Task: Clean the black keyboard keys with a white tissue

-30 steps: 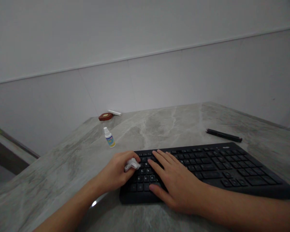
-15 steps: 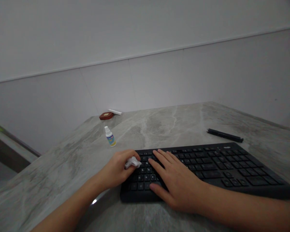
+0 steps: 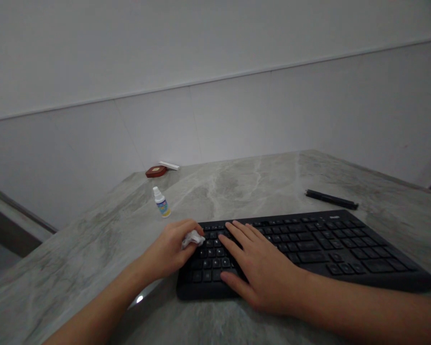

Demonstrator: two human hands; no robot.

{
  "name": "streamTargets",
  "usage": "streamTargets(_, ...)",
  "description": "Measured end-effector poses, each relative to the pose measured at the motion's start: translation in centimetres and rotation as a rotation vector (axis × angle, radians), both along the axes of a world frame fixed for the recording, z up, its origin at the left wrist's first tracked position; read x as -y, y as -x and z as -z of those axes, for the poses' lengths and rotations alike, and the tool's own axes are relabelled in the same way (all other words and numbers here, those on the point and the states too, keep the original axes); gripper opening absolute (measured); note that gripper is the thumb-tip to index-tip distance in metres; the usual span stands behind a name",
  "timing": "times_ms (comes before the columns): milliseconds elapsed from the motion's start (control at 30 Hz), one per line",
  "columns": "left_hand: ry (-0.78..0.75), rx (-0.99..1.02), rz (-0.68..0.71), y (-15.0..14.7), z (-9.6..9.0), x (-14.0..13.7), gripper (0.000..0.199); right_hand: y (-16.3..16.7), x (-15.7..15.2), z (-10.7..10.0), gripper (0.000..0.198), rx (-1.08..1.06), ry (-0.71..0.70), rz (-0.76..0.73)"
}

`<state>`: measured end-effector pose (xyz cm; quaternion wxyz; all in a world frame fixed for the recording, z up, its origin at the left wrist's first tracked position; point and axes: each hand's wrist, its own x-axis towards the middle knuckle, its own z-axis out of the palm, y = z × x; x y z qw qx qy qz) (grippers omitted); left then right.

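Note:
A black keyboard [image 3: 311, 258] lies at a slant across the front of the table. Between the thumb and fingers of my left hand [image 3: 170, 247] is a crumpled white tissue [image 3: 193, 238], held at the keyboard's upper left keys. My right hand [image 3: 256, 263] rests flat over the left-middle keys, its fingers spread and its palm on the near edge. Keys under that palm are hidden. Beyond my left hand stands a small white spray bottle [image 3: 162, 203] with a blue and yellow label.
Behind the keyboard on the right lies a black pen [image 3: 332, 199]. At the far left corner of the marbled table [image 3: 233, 184] are a reddish-brown box [image 3: 155, 171] and a thin white bar [image 3: 169, 166]. A pale wall [image 3: 230, 120] borders the back.
My left hand has shifted slightly left with the tissue, off a few keys. The right hand stays in place on the keyboard. The whole view has moved a little.

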<state>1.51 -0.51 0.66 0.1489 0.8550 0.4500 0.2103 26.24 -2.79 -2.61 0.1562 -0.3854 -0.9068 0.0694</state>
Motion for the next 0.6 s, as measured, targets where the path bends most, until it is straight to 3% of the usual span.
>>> streamTargets(167, 0.051, 0.0, 0.086, 0.14, 0.19, -0.02, 0.013, -0.04, -0.01, 0.2, 0.067, -0.007, -0.017, -0.007)
streamTargets(333, 0.015, 0.066, -0.007, -0.12, 0.73, -0.1, 0.013, -0.02, -0.01, 0.12, 0.067, 0.001, -0.002, -0.008)
streamTargets(500, 0.043, 0.043, 0.051, -0.25, 0.73, -0.13, 0.011, 0.06, -0.02, -0.01, 0.067, 0.001, -0.002, -0.013)
streamTargets(600, 0.04, 0.068, -0.036, -0.28, 0.75, -0.15, 0.009, 0.04, 0.0, -0.09, 0.067, 0.008, 0.002, -0.012)
